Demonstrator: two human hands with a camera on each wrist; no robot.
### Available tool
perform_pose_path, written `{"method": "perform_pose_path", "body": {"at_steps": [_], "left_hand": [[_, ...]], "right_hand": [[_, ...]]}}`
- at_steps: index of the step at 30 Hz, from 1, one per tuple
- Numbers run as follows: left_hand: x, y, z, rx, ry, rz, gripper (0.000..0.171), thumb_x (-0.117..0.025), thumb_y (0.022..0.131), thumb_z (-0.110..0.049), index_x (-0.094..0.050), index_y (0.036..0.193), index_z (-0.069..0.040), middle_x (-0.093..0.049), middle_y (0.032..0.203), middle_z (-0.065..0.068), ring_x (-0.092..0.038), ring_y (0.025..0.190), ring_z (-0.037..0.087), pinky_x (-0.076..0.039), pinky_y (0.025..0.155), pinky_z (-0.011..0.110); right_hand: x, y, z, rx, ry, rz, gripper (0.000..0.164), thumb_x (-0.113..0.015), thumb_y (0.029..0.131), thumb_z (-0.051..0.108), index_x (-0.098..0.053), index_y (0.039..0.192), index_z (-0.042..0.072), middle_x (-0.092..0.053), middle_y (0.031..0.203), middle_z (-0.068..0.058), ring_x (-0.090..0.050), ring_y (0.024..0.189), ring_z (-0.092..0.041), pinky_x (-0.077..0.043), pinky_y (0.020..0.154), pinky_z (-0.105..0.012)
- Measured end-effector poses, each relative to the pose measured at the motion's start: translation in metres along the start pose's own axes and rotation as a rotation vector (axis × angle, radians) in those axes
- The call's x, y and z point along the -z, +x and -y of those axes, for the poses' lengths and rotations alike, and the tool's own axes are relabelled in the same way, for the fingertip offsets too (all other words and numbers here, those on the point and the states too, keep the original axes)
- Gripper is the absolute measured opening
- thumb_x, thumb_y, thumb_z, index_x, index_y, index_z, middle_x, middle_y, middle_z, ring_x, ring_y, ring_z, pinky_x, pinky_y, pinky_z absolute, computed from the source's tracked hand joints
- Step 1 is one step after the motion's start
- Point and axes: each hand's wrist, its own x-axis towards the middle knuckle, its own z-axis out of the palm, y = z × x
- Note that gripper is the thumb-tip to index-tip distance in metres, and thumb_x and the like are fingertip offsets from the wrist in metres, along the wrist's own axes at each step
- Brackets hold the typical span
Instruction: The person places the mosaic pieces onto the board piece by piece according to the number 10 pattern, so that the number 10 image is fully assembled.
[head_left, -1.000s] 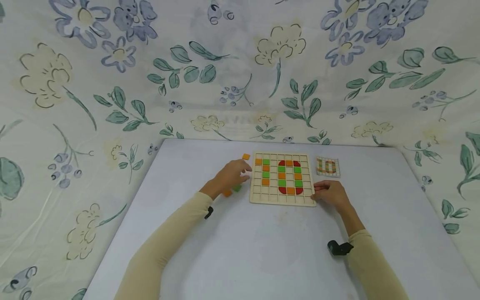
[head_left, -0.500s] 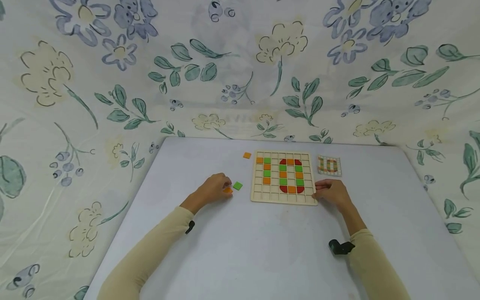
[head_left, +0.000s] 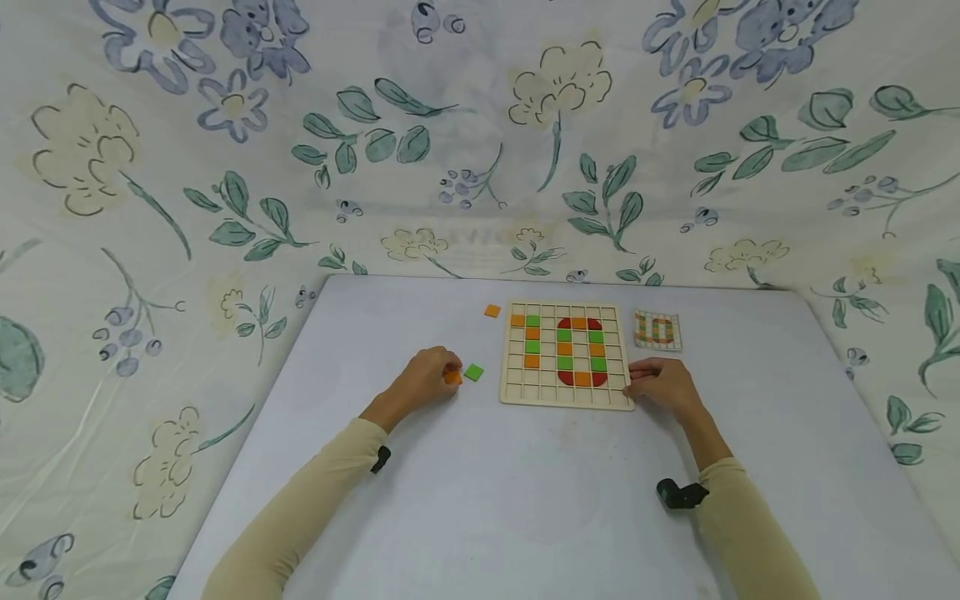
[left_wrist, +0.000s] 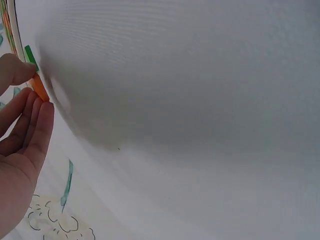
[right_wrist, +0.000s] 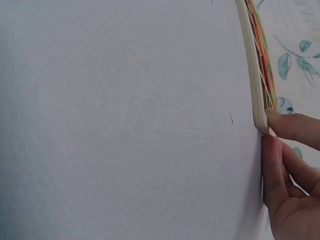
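Note:
My left hand [head_left: 422, 380] pinches an orange square tile [head_left: 453, 377] between thumb and fingertips, left of the wooden grid board [head_left: 543, 395]. In the left wrist view the orange tile [left_wrist: 39, 87] is tilted between the thumb and fingers. A green square tile [head_left: 474, 372] lies on the table just right of that hand. My right hand [head_left: 663, 385] grips the board's right edge near the front corner, thumb on top, as the right wrist view also shows. Orange, green and red tiles set in the board's grid form a "1" and a "0".
Another orange tile [head_left: 492, 311] lies off the board's back left corner. Right of the board is a small card [head_left: 657, 331] printed with a similar coloured pattern. The white table [head_left: 480, 500] meets a flower-printed cloth [head_left: 480, 208] at its back and sides.
My left hand has moved left and toward me from the board's left edge to the loose tiles, and has taken hold of the orange one. The right hand stays at the board.

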Motion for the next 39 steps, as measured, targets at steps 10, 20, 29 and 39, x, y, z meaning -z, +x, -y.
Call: {"method": "perform_pose_path", "body": {"at_steps": [10,20,29,39], "left_hand": [[-0.007,0.025,-0.029,-0.04,-0.05,0.012,0.033,-0.077,0.077,-0.004,-0.069,0.108,0.001,-0.066,0.1,0.007,-0.058,0.089,0.019,-0.051,0.083,0.032],[-0.024,0.041,-0.045,-0.109,-0.095,0.037,0.029,-0.075,0.077,0.0,-0.07,0.106,0.002,-0.067,0.097,0.007,-0.06,0.087,0.017,-0.051,0.079,0.027],[-0.028,0.052,-0.051,-0.072,-0.112,0.111,0.031,-0.078,0.081,-0.003,-0.069,0.11,-0.001,-0.067,0.102,0.005,-0.059,0.089,0.016,-0.05,0.081,0.027],[-0.029,0.058,-0.051,-0.104,-0.198,0.151,0.039,-0.082,0.076,-0.002,-0.067,0.112,-0.002,-0.068,0.092,0.002,-0.06,0.083,0.014,-0.051,0.076,0.022]], "right_hand": [[-0.001,0.0,-0.003,-0.01,0.01,-0.001,0.046,-0.082,0.073,0.012,-0.066,0.114,-0.002,-0.069,0.097,-0.01,-0.063,0.085,-0.019,-0.047,0.076,-0.027],[-0.004,0.001,-0.003,0.001,0.008,0.001,0.047,-0.082,0.073,0.012,-0.066,0.115,-0.003,-0.069,0.096,-0.01,-0.063,0.085,-0.019,-0.047,0.075,-0.028],[-0.003,0.001,0.0,-0.002,-0.002,-0.01,0.046,-0.081,0.073,0.011,-0.066,0.114,-0.002,-0.069,0.097,-0.011,-0.063,0.084,-0.019,-0.047,0.074,-0.027],[-0.002,0.002,-0.003,-0.001,0.001,-0.015,0.046,-0.082,0.072,0.012,-0.067,0.114,-0.002,-0.069,0.097,-0.01,-0.063,0.083,-0.019,-0.047,0.074,-0.027]]}}
